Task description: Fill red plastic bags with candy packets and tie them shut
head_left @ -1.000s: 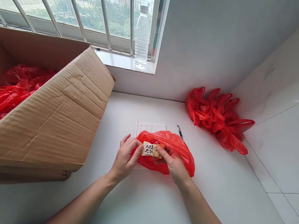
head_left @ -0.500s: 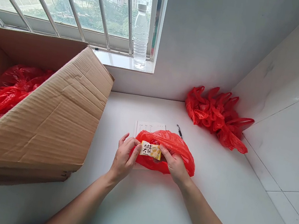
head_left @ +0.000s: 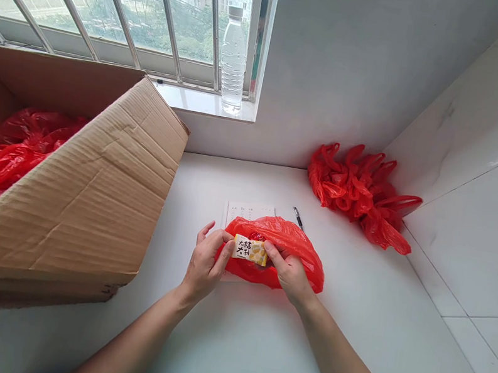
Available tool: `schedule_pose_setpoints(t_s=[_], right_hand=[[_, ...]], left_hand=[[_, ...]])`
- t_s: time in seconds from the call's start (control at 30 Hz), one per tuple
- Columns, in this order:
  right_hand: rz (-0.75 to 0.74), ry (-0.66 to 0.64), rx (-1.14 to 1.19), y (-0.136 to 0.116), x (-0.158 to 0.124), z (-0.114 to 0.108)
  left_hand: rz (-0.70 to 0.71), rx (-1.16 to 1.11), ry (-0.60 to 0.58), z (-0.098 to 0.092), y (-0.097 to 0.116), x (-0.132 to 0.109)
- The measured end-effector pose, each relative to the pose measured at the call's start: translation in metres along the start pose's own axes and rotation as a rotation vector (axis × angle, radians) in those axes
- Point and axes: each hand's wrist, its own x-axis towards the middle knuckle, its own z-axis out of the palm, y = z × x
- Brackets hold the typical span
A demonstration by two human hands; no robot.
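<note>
A small yellow and white snack packet (head_left: 250, 250) with dark printed characters is stretched between my two hands. My left hand (head_left: 208, 259) pinches its left end between thumb and forefinger. At the other end my right hand (head_left: 290, 275) grips it, thumb on top, with the remaining fingers partly out of sight. Right behind and beneath the packet lies a red plastic bag (head_left: 291, 235), its mouth open towards me, with something dark and red just visible inside. Under the bag sits a sheet of paper (head_left: 252, 211) with handwriting, and a black pen (head_left: 298, 217) rests beside it.
A large cardboard box (head_left: 100, 187) holding red plastic bags (head_left: 7, 171) stands on the left. More red bags (head_left: 362, 193) are bunched at the back right of the white table (head_left: 381, 310). A clear water bottle (head_left: 234, 63) is on the windowsill.
</note>
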Motion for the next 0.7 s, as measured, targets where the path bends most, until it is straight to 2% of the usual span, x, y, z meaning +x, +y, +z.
schedule_pose_setpoints(t_s=[0.1,0.17,0.3,0.37,0.47,0.6,0.7], right_hand=[[0.016,-0.047,-0.053,-0.001,-0.002,0.000],[-0.017,-0.016,-0.154,-0.003,-0.002,-0.004],[-0.218,0.248,-0.537,-0.001,0.005,-0.019],[-0.311,0.321,-0.699,0.004,0.010,-0.028],[-0.381,0.309,-0.839,0.012,0.015,-0.036],[-0.376,0.264,-0.923,0.021,0.016,-0.035],[-0.407,0.148,-0.925,0.026,0.014,-0.029]], left_hand=[[0.043,0.039,-0.025,-0.002,0.002,0.001],[0.090,0.100,-0.079,-0.005,0.004,0.002],[0.176,0.291,-0.184,-0.007,0.008,0.005],[0.198,0.361,-0.206,-0.007,0.009,0.006],[0.202,0.416,-0.226,-0.006,0.010,0.006],[0.187,0.468,-0.209,-0.006,0.009,0.006],[0.165,0.515,-0.162,-0.007,0.007,0.006]])
